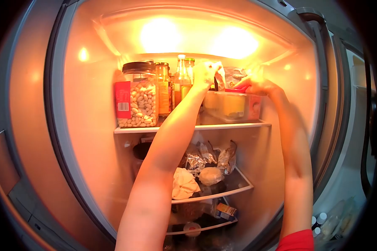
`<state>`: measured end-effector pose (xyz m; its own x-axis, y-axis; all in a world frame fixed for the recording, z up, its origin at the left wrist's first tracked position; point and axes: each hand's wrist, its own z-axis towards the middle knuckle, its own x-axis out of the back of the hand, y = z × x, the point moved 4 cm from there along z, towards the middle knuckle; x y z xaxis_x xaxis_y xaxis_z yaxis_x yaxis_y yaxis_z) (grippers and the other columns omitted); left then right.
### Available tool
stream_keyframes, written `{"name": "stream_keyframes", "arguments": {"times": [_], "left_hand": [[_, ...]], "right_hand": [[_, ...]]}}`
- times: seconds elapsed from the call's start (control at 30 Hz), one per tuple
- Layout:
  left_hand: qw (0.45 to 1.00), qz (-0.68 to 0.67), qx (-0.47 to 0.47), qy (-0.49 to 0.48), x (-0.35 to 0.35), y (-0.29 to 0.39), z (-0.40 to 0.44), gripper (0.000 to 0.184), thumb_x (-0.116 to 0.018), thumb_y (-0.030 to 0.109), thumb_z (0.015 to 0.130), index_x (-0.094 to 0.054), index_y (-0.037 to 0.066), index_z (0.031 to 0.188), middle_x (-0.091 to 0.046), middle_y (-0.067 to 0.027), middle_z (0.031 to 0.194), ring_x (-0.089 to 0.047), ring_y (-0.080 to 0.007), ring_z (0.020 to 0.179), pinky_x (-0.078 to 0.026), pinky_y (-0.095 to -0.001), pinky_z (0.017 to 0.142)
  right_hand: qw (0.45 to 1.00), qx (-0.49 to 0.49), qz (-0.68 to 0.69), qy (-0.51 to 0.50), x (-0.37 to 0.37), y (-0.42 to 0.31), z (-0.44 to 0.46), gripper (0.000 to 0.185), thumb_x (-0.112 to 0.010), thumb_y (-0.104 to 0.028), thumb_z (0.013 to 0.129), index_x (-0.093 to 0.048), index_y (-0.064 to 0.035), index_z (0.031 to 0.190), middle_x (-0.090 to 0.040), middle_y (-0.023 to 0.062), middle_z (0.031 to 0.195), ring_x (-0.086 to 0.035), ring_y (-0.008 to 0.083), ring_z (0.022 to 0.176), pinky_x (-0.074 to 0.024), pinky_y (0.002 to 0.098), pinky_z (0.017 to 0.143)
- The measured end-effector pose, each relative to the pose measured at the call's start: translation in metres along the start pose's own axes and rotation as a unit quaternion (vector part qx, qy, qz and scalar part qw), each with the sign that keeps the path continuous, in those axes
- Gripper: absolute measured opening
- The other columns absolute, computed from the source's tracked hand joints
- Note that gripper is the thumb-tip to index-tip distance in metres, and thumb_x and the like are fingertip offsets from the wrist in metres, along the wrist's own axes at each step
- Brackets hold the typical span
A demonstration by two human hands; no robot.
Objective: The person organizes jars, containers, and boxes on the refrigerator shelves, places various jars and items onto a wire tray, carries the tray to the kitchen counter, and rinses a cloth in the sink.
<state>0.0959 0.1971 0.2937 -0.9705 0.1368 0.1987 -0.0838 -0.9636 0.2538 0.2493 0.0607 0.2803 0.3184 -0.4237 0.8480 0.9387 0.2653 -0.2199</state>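
Note:
Both my arms reach into an open fridge at its top shelf [171,128]. My left hand [207,72] is closed at the edge of a light-and-dark packet [220,78], above the left part of a clear plastic bin [215,113]. Glare and the back of the hand hide its fingertips. Over the bin's right part, my right hand [259,85] has its fingers bent around something pink-red [241,84], which I cannot name. A silvery printed packet [233,75] stands between the hands. Yellow contents [233,105] show through the bin's wall.
Left on the top shelf stand a big jar of peanuts [142,102], a labelled jar [163,90] and a bottle [182,75]. Below, foil-wrapped items [195,161] and a pale cloth-like bundle [184,184] fill the middle shelf [213,196]. A small box [225,211] lies lower.

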Motion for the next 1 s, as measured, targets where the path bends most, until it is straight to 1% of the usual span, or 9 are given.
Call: {"name": "stream_keyframes", "arguments": {"times": [0.07, 0.3, 0.37, 0.43, 0.6, 0.67, 0.73, 0.9, 1.0], "left_hand": [[0.998, 0.021, 0.029, -0.051, -0.006, 0.008, -0.006, 0.037, -0.057, 0.034, 0.088, -0.063, -0.001, 0.096, -0.064, -0.0102, 0.074, -0.062, -0.0195, 0.065, -0.052, -0.0345, 0.064], [0.953, 0.175, 0.126, -0.211, -0.028, -0.027, -0.018, 0.069, -0.042, 0.062, 0.086, -0.060, 0.002, 0.115, -0.059, -0.0260, 0.112, -0.055, -0.0359, 0.110, -0.042, -0.0413, 0.093], [0.951, 0.214, 0.193, -0.111, -0.017, -0.010, -0.030, 0.072, -0.042, 0.063, 0.085, -0.057, 0.003, 0.120, -0.056, -0.0250, 0.119, -0.052, -0.0349, 0.116, -0.039, -0.0421, 0.097], [0.948, 0.158, 0.142, -0.236, -0.040, -0.053, -0.014, 0.071, -0.044, 0.062, 0.084, -0.056, 0.003, 0.122, -0.056, -0.0246, 0.120, -0.051, -0.0346, 0.116, -0.039, -0.0418, 0.098], [0.961, 0.130, 0.124, -0.209, -0.019, -0.021, -0.034, 0.073, -0.054, 0.055, 0.084, -0.046, -0.004, 0.127, -0.057, -0.0243, 0.117, -0.054, -0.0395, 0.111, -0.042, -0.0431, 0.094], [0.965, 0.145, 0.163, -0.149, -0.004, 0.008, -0.053, 0.077, -0.057, 0.053, 0.083, -0.039, -0.003, 0.133, -0.058, -0.0232, 0.117, -0.054, -0.0402, 0.109, -0.043, -0.0440, 0.093], [0.945, 0.277, 0.071, -0.159, 0.005, 0.025, -0.064, 0.080, -0.063, 0.048, 0.081, -0.033, -0.002, 0.136, -0.059, -0.0204, 0.115, -0.055, -0.0392, 0.106, -0.043, -0.0465, 0.090], [0.942, 0.310, -0.014, -0.131, 0.050, 0.075, -0.100, 0.065, -0.066, 0.042, 0.077, -0.051, 0.002, 0.125, -0.063, -0.0245, 0.100, -0.059, -0.0402, 0.093, -0.046, -0.0470, 0.083], [0.957, 0.234, 0.080, -0.152, 0.070, 0.077, -0.103, 0.062, -0.066, 0.040, 0.080, -0.049, 0.004, 0.128, -0.060, -0.0200, 0.116, -0.053, -0.0329, 0.114, -0.040, -0.0407, 0.099]], "right_hand": [[0.965, 0.101, -0.224, 0.095, -0.001, -0.030, -0.017, 0.040, -0.060, 0.002, 0.073, -0.065, -0.0062, 0.112, -0.069, 0.0124, 0.097, -0.064, 0.0205, 0.087, -0.0487, 0.0297, 0.080], [0.936, 0.071, -0.051, 0.341, 0.003, -0.110, -0.045, 0.020, -0.060, -0.007, 0.082, -0.069, -0.0023, 0.099, -0.069, 0.0151, 0.094, -0.066, 0.0198, 0.082, -0.0505, 0.0291, 0.075], [0.865, 0.241, -0.037, 0.438, 0.002, -0.164, -0.060, 0.019, -0.057, 0.000, 0.084, -0.069, -0.0042, 0.098, -0.068, 0.0087, 0.085, -0.066, 0.0164, 0.077, -0.0510, 0.0278, 0.071], [0.729, 0.440, -0.063, 0.521, 0.005, -0.218, -0.073, 0.022, -0.062, 0.004, 0.074, -0.069, -0.0068, 0.092, -0.065, 0.0084, 0.075, -0.060, 0.0220, 0.070, -0.0489, 0.0330, 0.060], [0.538, 0.506, -0.265, 0.620, 0.013, -0.315, -0.043, 0.039, -0.064, -0.001, 0.071, -0.063, -0.0150, 0.108, -0.064, 0.0024, 0.091, -0.055, 0.0248, 0.101, -0.0417, 0.0385, 0.082], [0.528, 0.482, -0.278, 0.642, 0.013, -0.340, -0.037, 0.040, -0.064, -0.001, 0.071, -0.063, -0.0152, 0.108, -0.064, 0.0035, 0.092, -0.056, 0.0249, 0.100, -0.0425, 0.0377, 0.081], [0.782, 0.257, -0.359, 0.440, 0.023, -0.360, -0.016, 0.095, -0.072, -0.039, 0.075, -0.012, -0.0240, 0.148, -0.014, 0.0126, 0.153, -0.002, 0.0362, 0.141, -0.0016, 0.0580, 0.112], [0.751, 0.301, -0.373, 0.454, 0.022, -0.378, -0.013, 0.090, -0.073, -0.034, 0.075, -0.019, -0.0247, 0.146, -0.026, 0.0108, 0.148, -0.004, 0.0348, 0.141, -0.0036, 0.0576, 0.113], [0.792, 0.286, -0.381, 0.381, 0.028, -0.384, -0.011, 0.078, -0.074, -0.027, 0.072, -0.036, -0.0243, 0.140, -0.029, 0.0134, 0.147, -0.013, 0.0379, 0.139, -0.0085, 0.0585, 0.112]]}}
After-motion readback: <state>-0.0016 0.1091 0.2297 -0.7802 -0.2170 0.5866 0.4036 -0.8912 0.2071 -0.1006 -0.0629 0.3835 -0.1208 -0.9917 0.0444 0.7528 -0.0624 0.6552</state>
